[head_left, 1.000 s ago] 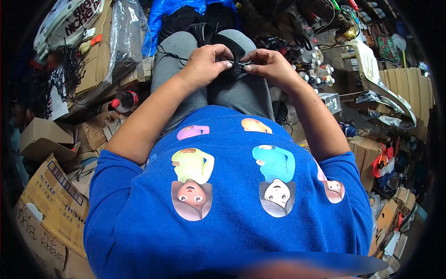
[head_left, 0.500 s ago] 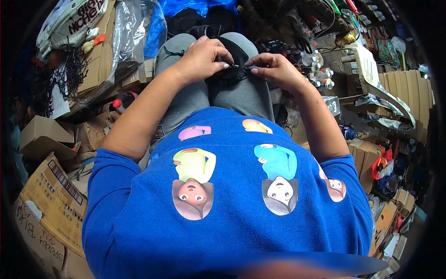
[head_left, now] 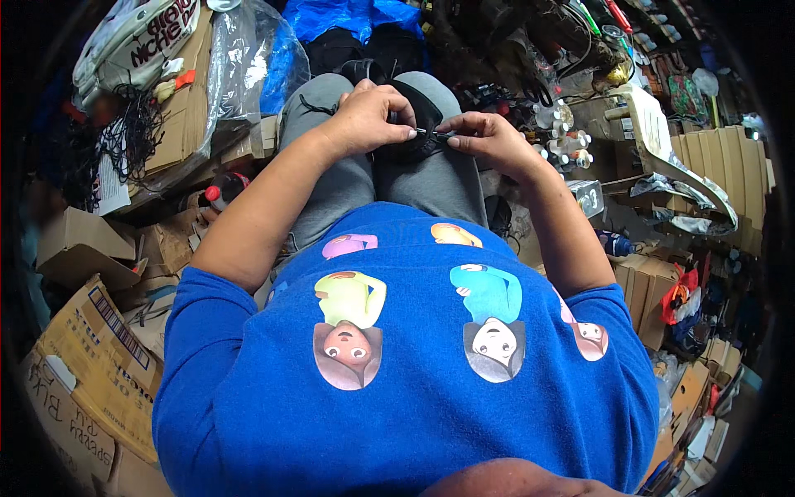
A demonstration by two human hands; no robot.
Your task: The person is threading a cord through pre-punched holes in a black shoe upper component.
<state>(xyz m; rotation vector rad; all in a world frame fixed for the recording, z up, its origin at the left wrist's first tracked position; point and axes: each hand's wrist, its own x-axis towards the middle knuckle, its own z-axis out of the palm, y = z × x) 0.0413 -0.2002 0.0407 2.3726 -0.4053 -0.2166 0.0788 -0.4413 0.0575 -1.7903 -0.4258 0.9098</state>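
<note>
A black piece that looks like a shoe rests on my lap between the knees, its lower side against the grey trousers. My left hand is at its left side, thumb and forefinger pinched on a thin dark lace-like piece with a pale tip. From the right, my right hand pinches a thin dark strand at the same spot. The fingertips of both hands are a small gap apart. What exactly the strands are is too small to make out.
Flattened cardboard and clear plastic lie at the left, beside a tangle of black cords. A red-capped bottle is by my left forearm. Several small bottles and a white curved frame stand at the right.
The whole view has shifted slightly. Both hands stay at the black piece, still pinching, with the left thumb and finger now slightly nearer the right hand.
</note>
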